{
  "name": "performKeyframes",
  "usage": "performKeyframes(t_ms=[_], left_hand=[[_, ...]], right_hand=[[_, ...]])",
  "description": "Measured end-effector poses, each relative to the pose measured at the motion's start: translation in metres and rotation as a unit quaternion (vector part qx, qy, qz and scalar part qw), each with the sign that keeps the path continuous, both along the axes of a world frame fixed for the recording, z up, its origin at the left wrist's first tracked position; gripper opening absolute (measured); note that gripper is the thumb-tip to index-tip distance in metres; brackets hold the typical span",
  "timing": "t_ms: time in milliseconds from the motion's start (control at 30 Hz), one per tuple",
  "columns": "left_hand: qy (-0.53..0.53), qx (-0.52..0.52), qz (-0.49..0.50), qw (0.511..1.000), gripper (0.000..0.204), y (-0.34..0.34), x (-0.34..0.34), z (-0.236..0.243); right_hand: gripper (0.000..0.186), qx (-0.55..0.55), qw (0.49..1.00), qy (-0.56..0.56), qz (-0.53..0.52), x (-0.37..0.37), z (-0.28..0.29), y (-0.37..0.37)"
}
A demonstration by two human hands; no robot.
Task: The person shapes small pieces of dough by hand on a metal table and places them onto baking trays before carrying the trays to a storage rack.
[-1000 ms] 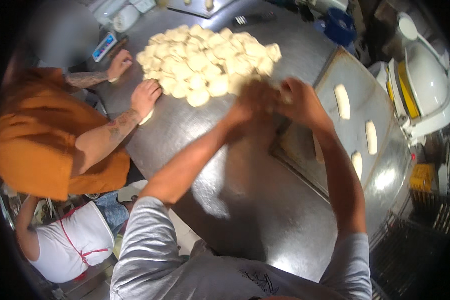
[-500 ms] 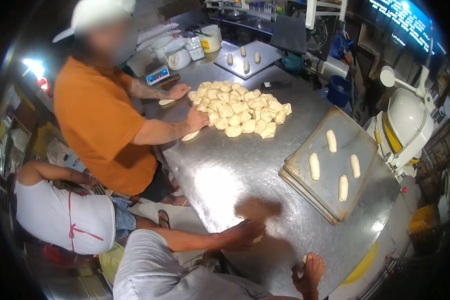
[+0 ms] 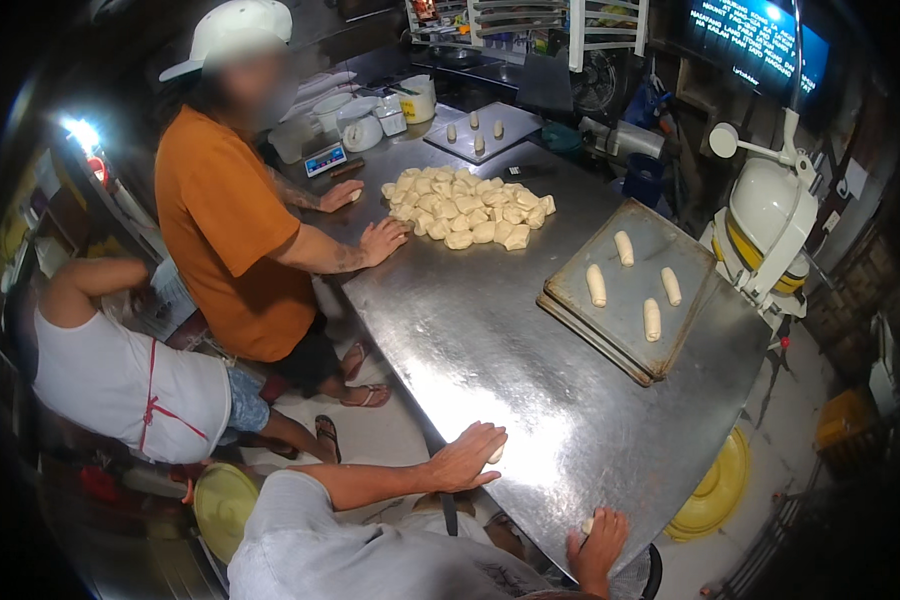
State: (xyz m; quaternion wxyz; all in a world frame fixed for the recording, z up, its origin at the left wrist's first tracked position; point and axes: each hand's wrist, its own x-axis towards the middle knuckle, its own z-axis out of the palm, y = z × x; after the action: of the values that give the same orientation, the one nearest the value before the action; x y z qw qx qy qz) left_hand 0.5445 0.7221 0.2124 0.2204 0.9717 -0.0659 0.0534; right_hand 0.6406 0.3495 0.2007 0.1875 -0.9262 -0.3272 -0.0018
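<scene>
My left hand [image 3: 467, 458] lies curved over a small pale dough piece [image 3: 496, 453] at the table's near left edge, the dough showing beside its fingers. My right hand [image 3: 602, 540] bends over another dough piece [image 3: 588, 523] at the near corner, and only a small end of it shows. Both rest on a shiny metal table [image 3: 450, 330]. Four-sided and dark, a stacked baking tray [image 3: 610, 300] to the right carries several dough rolls [image 3: 652, 320]. Farther off lies a heap of dough pieces [image 3: 470, 208].
A person in an orange shirt [image 3: 220, 210] presses both hands on the table beside the heap. Behind stands a person in white [image 3: 130, 385]. A far tray [image 3: 515, 125] holds several rolls; a scale [image 3: 325, 160] and a white mixer [image 3: 770, 215] stand by the table.
My head view has shifted, so the table sits higher and farther left. My left hand has drawn back toward the table's edge. The person in orange has moved the hands slightly over the dough.
</scene>
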Motion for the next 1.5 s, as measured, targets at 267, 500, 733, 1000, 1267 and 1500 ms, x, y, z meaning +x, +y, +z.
performKeyframes(t_ms=[267,500,733,1000,1267,1500], left_hand=[[0.061,0.082,0.165,0.981,0.092,0.009,0.114,-0.005],[0.059,0.098,0.084,0.990,0.076,0.002,0.059,-0.015],[-0.010,-0.207,0.118,0.971,0.049,0.026,0.053,0.046],[-0.067,-0.001,0.062,0.996,0.057,0.040,0.091,0.042],[-0.048,0.099,-0.032,0.993,0.047,0.013,0.125,0.003],[-0.061,0.101,-0.088,0.989,0.065,0.019,0.116,-0.001]], right_hand=[[0.084,0.009,0.999,-0.011,-0.031,0.100,-0.006,0.053],[0.085,-0.087,0.989,0.037,0.110,0.055,0.042,0.021],[0.058,0.195,0.944,0.237,-0.119,0.065,0.047,-0.011],[0.066,0.054,0.991,-0.091,-0.084,0.094,0.043,0.026],[0.060,0.024,0.996,-0.083,-0.015,0.105,0.000,0.071],[0.066,-0.022,0.999,-0.048,0.002,0.101,0.026,0.059]])
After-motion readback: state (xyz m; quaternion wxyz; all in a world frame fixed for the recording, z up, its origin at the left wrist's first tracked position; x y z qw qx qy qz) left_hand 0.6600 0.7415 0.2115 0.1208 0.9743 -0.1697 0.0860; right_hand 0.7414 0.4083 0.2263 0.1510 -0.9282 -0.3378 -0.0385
